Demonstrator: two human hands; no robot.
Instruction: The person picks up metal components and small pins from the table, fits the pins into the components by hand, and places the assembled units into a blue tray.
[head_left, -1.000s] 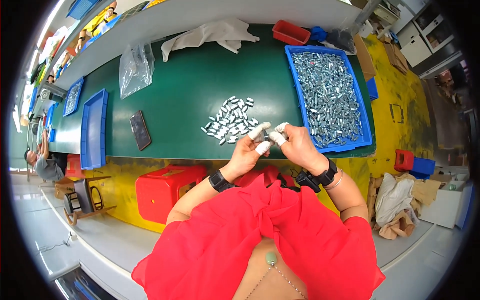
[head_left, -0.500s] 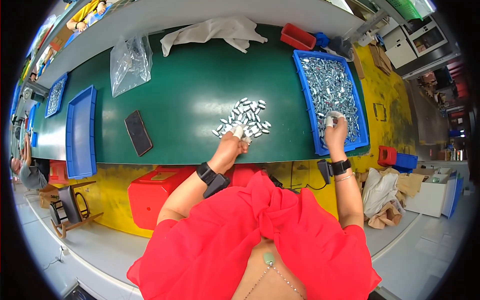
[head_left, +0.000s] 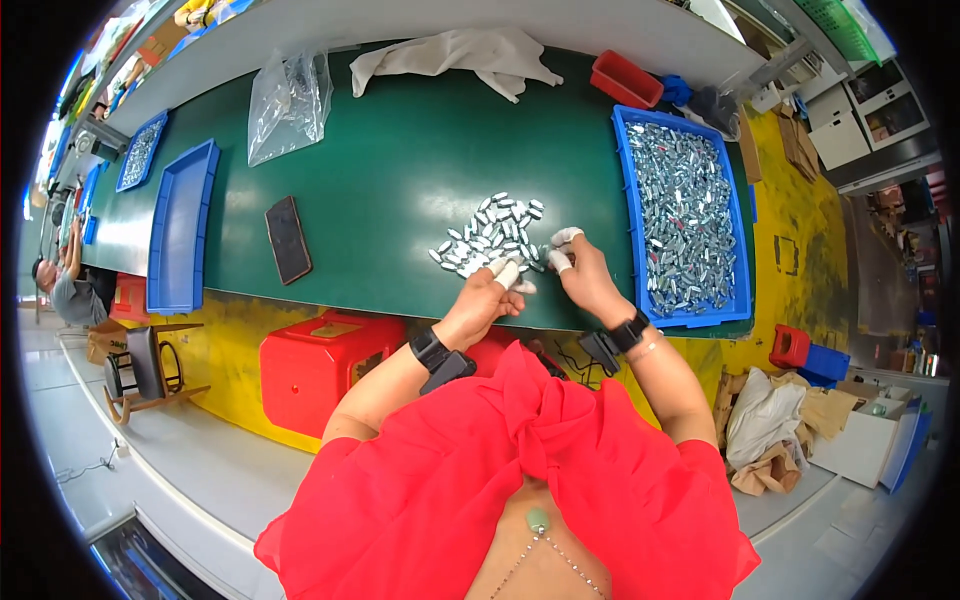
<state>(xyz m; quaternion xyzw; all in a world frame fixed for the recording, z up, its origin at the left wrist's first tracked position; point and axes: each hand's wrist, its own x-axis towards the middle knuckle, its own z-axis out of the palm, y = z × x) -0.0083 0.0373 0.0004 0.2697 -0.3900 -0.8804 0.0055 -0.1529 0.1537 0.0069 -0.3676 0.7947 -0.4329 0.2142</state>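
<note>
A loose pile of small silver metal parts point(head_left: 490, 232) lies on the green tabletop in front of me. My left hand point(head_left: 487, 300) is at the pile's near edge, its fingers curled and white covers on the fingertips. What that hand pinches, if anything, is hidden. At the pile's right edge is my right hand point(head_left: 590, 278), also with white-covered fingertips. Its fingers curve round a few blurred metal parts point(head_left: 545, 258) beside the pile. To the right stands a blue tray point(head_left: 741, 250) full of similar parts.
An empty blue tray point(head_left: 160, 250) and a phone point(head_left: 288, 240) are on the left. Farther back lie a clear plastic bag point(head_left: 290, 105), a white cloth point(head_left: 455, 58) and a red bin point(head_left: 626, 79). A red stool point(head_left: 310, 375) stands below the table's front edge.
My right hand has moved left, from inside the full blue tray to the pile's right edge. My left hand stays at the pile. The view has shifted slightly.
</note>
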